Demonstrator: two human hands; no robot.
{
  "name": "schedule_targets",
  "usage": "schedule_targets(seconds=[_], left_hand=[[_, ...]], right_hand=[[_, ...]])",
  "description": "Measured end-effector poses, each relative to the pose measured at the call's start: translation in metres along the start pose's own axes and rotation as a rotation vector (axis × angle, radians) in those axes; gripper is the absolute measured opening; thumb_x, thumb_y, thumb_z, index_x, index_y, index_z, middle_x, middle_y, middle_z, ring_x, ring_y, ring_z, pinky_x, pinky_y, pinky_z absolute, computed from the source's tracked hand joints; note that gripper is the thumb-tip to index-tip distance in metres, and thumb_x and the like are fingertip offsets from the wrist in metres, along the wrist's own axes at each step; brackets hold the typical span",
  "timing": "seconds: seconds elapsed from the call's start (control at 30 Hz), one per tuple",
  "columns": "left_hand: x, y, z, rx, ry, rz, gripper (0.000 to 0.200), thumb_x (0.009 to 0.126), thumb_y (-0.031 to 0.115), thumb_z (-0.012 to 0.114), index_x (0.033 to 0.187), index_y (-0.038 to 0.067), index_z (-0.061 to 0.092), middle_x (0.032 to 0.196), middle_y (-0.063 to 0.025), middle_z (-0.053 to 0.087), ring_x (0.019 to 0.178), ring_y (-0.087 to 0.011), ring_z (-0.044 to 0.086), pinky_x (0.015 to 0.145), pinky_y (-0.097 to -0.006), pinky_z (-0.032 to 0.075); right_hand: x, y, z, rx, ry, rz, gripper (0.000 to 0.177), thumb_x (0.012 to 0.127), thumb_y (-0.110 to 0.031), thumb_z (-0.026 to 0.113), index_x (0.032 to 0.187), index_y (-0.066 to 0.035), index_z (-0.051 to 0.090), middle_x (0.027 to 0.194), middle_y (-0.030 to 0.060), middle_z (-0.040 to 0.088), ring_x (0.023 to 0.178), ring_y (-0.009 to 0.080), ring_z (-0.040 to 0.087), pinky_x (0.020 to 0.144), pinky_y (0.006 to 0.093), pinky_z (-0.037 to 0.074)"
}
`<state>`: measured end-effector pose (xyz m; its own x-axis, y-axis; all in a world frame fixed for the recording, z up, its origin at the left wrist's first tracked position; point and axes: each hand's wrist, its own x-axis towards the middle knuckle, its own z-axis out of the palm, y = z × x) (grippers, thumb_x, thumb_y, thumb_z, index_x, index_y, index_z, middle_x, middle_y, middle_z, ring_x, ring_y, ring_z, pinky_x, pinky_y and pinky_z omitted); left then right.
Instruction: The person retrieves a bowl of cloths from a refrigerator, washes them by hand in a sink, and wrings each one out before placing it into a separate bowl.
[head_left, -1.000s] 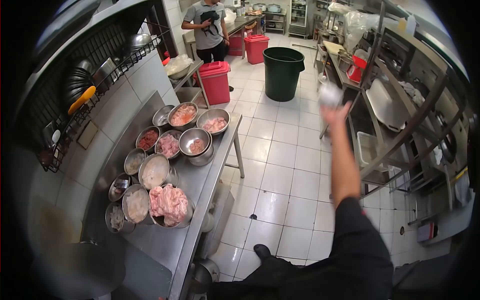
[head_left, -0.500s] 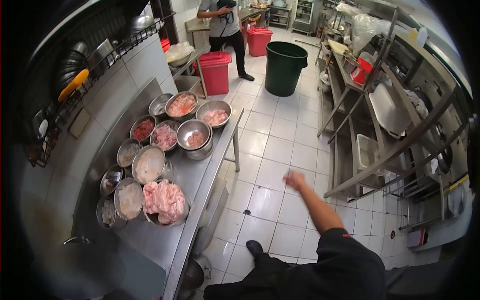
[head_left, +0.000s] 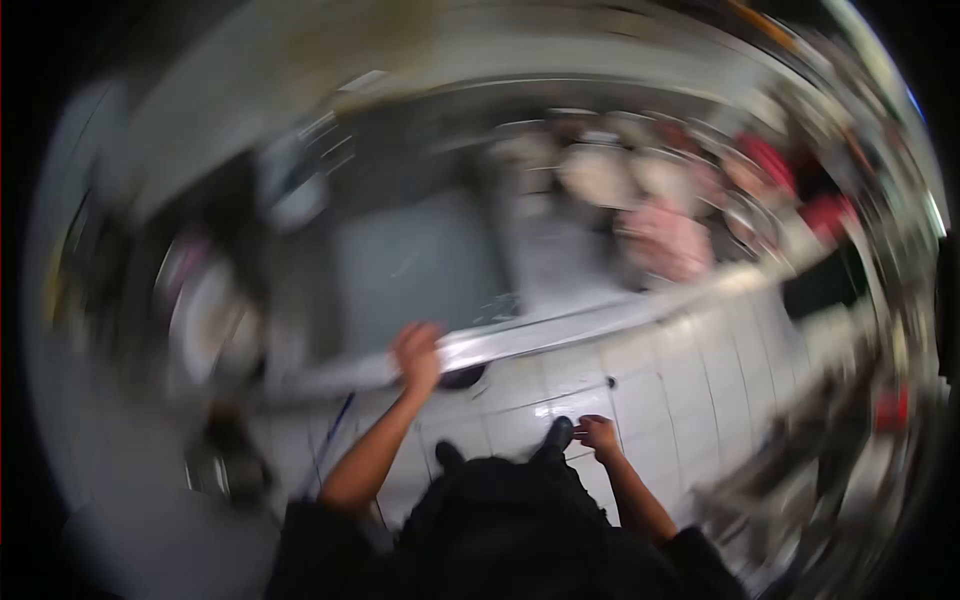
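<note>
My left hand point(head_left: 418, 352) is at the front edge of the steel counter point(head_left: 575, 325), beside a flat grey rectangular surface point(head_left: 425, 260); motion smears its fingers. Lower and to the right, my right hand point(head_left: 598, 437) hangs over the tiled floor near my shoe, fingers apart and nothing visible in them. On the counter's right part stand several blurred metal bowls, one piled with pink raw meat point(head_left: 665, 240). Another bowl holds something pale point(head_left: 595, 177).
A round whitish item point(head_left: 215, 320) lies at the counter's left end. Beyond the right end are a dark green bin point(head_left: 825, 280) and red shapes point(head_left: 830, 213). Blurred metal shelving point(head_left: 800, 485) runs along the lower right, across the white tiles point(head_left: 690, 370).
The view has swung left and down, so the counter now lies across in front of me. My left hand has come into view at its edge; the right hand hangs lower, near my feet.
</note>
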<state>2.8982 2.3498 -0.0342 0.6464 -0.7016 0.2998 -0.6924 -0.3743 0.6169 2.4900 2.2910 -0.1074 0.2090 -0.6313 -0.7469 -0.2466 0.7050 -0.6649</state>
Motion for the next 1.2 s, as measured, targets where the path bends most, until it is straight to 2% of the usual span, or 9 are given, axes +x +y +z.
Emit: schedule_targets(seconds=[0.17,0.43,0.57,0.63,0.73,0.93,1.0,1.1,1.2], left_hand=[[0.008,0.015,-0.110,-0.365,0.126,0.012,0.020,0.078,0.016,0.070,0.095,0.008,0.065,0.109,-0.0130,0.056,0.105,-0.0316,0.053,0.092,-0.0391,0.042],[0.075,-0.118,-0.342,-0.044,0.456,-0.110,0.021,0.081,0.019,0.065,0.099,0.009,0.065,0.107,-0.0148,0.060,0.105,-0.0326,0.055,0.090,-0.0390,0.044],[0.113,-0.250,-0.393,0.281,0.163,-0.481,0.039,0.074,0.022,0.069,0.111,0.012,0.064,0.113,-0.0147,0.063,0.104,-0.0333,0.059,0.091,-0.0397,0.046],[0.120,-0.275,-0.413,0.384,-0.102,-0.610,0.035,0.077,0.017,0.058,0.111,0.011,0.064,0.116,-0.0189,0.061,0.110,-0.0368,0.056,0.091,-0.0423,0.047],[0.127,-0.340,-0.394,0.545,0.039,-0.701,0.037,0.077,0.017,0.057,0.113,0.008,0.063,0.111,-0.0179,0.064,0.107,-0.0359,0.060,0.092,-0.0414,0.047],[0.150,-0.376,-0.411,0.413,-0.094,-0.969,0.034,0.081,0.019,0.057,0.108,0.000,0.063,0.110,-0.0204,0.064,0.102,-0.0338,0.062,0.088,-0.0426,0.050],[0.155,-0.396,-0.433,0.296,-0.061,-0.676,0.031,0.084,0.022,0.057,0.104,0.000,0.064,0.106,-0.0203,0.064,0.097,-0.0324,0.063,0.083,-0.0431,0.050],[0.181,-0.333,-0.488,-0.248,0.257,-0.641,0.036,0.088,0.031,0.057,0.098,-0.003,0.065,0.090,-0.0170,0.066,0.080,-0.0269,0.064,0.074,-0.0440,0.049],[0.219,-0.271,-0.558,-0.221,0.234,-0.487,0.021,0.088,0.020,0.059,0.089,0.000,0.066,0.081,-0.0098,0.065,0.072,-0.0186,0.062,0.065,-0.0351,0.049]], right_hand=[[-0.051,-0.052,0.153,-0.361,-0.202,-0.107,0.021,0.088,-0.015,0.058,0.097,0.003,0.063,0.078,0.0107,0.065,0.063,0.0166,0.063,0.056,0.0263,0.050],[-0.107,-0.099,0.308,-0.635,-0.584,-0.159,0.023,0.090,-0.015,0.058,0.099,0.005,0.065,0.081,0.0103,0.066,0.065,0.0150,0.061,0.061,0.0264,0.049],[-0.128,-0.140,0.350,-0.629,-0.642,-0.229,0.019,0.090,-0.011,0.060,0.099,0.005,0.065,0.079,0.0086,0.065,0.066,0.0131,0.059,0.063,0.0256,0.049],[-0.138,-0.164,0.369,-0.625,-0.648,-0.293,0.018,0.089,-0.010,0.060,0.098,0.005,0.065,0.079,0.0077,0.065,0.067,0.0127,0.058,0.064,0.0255,0.048],[-0.136,-0.191,0.396,-0.593,-0.664,-0.361,0.018,0.088,-0.009,0.060,0.099,0.005,0.065,0.078,0.0077,0.064,0.068,0.0132,0.058,0.065,0.0261,0.047],[-0.125,-0.250,0.501,-0.810,-0.733,-0.774,0.018,0.087,-0.011,0.063,0.098,0.003,0.066,0.078,0.0043,0.064,0.069,0.0113,0.058,0.066,0.0252,0.047],[-0.139,-0.269,0.552,-0.837,-0.774,-0.858,0.023,0.083,-0.014,0.067,0.099,0.003,0.066,0.077,0.0092,0.065,0.069,0.0120,0.059,0.065,0.0280,0.049],[-0.167,-0.294,0.644,-0.839,-0.883,-1.190,0.028,0.080,-0.016,0.070,0.100,0.003,0.066,0.080,0.0147,0.066,0.068,0.0184,0.062,0.067,0.0317,0.050],[-0.231,-0.321,0.740,-0.780,-0.891,-1.483,0.047,0.076,-0.027,0.074,0.110,0.003,0.061,0.086,0.0132,0.066,0.071,0.0166,0.062,0.066,0.0316,0.049]])
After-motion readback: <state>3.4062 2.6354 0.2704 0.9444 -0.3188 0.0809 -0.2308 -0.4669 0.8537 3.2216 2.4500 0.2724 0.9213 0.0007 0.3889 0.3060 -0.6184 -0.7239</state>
